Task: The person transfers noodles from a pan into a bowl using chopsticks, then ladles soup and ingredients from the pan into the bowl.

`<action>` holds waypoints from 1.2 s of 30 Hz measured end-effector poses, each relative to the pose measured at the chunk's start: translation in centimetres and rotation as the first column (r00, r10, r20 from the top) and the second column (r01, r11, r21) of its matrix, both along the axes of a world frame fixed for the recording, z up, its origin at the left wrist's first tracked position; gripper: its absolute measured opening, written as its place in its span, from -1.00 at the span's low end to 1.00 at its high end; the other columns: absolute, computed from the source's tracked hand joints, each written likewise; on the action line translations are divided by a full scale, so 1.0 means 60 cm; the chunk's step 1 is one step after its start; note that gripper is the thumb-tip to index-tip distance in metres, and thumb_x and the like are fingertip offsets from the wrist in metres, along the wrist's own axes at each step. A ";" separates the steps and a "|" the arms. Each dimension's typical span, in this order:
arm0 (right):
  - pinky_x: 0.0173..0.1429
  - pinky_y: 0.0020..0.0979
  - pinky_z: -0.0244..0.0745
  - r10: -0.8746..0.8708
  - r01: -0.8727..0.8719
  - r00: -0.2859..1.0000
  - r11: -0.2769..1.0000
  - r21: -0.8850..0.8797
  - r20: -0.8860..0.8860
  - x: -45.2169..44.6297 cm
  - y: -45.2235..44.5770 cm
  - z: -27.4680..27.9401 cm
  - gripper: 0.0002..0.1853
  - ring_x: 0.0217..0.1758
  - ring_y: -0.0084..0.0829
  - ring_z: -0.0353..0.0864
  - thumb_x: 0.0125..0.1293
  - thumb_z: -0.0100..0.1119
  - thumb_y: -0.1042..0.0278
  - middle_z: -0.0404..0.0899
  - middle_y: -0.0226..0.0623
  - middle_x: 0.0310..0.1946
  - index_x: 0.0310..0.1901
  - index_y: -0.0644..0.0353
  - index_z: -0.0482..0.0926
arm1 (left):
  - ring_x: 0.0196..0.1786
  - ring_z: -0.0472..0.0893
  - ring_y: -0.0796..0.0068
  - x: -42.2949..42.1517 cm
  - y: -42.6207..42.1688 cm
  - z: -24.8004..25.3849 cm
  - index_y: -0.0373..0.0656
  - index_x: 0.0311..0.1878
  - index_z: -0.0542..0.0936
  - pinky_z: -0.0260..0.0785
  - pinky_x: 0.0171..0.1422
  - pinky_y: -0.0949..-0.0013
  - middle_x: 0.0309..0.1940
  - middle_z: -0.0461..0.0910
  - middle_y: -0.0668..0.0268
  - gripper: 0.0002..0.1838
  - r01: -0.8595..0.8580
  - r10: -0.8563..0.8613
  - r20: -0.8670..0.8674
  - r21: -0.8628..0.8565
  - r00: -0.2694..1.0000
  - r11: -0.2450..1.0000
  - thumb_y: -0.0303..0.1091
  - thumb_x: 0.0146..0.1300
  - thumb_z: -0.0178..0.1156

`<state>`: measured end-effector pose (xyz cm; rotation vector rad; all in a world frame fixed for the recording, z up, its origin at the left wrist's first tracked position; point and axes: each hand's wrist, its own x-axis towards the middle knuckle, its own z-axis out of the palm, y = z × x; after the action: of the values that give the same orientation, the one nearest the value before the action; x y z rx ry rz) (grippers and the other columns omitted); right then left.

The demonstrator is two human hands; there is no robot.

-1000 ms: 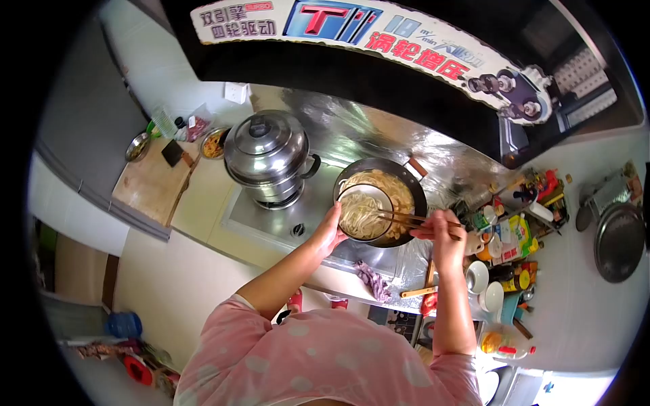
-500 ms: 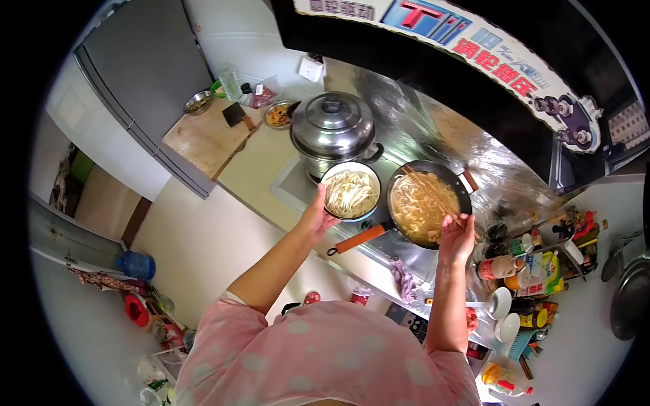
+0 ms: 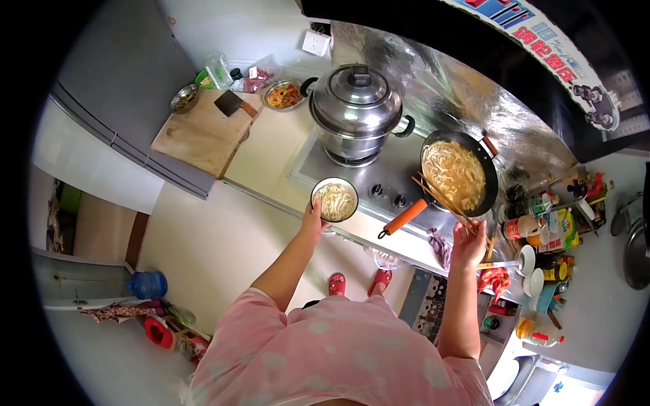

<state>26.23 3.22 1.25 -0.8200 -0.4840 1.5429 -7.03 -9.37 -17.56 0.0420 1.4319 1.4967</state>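
Over the worktop's (image 3: 271, 152) front edge, one bowl (image 3: 333, 182), dark-rimmed and white inside, holds pale, tangled noodles (image 3: 336, 203), the left grip (image 3: 313, 223) pinching its near side. Toward the right end, the right grip (image 3: 469, 242) pinches two brown chopsticks (image 3: 443, 198), slanted across the near side of one dark pan (image 3: 490, 169), also of noodles. Nearer the back edge stands one steel pot (image 3: 359, 101) with two black handles (image 3: 406, 127); one cleaver (image 3: 229, 103) lies on one board (image 3: 196, 145) by the left end
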 end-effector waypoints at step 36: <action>-0.09 -0.45 0.23 -0.431 0.199 0.651 0.891 0.407 0.624 0.285 -0.002 0.013 -0.61 -0.25 -0.51 0.31 0.42 -0.19 0.20 0.41 -0.38 -0.35 -0.42 0.29 0.51 | 0.15 0.37 0.41 0.343 0.139 0.303 -0.24 0.05 0.42 0.10 0.31 0.36 0.03 0.44 0.21 -0.59 0.350 -0.101 -0.530 0.394 0.842 0.850 -0.08 0.39 -0.12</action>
<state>43.31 3.12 2.01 -1.1732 -1.0505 0.7393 13.55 -1.01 0.63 0.9415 1.3352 1.6649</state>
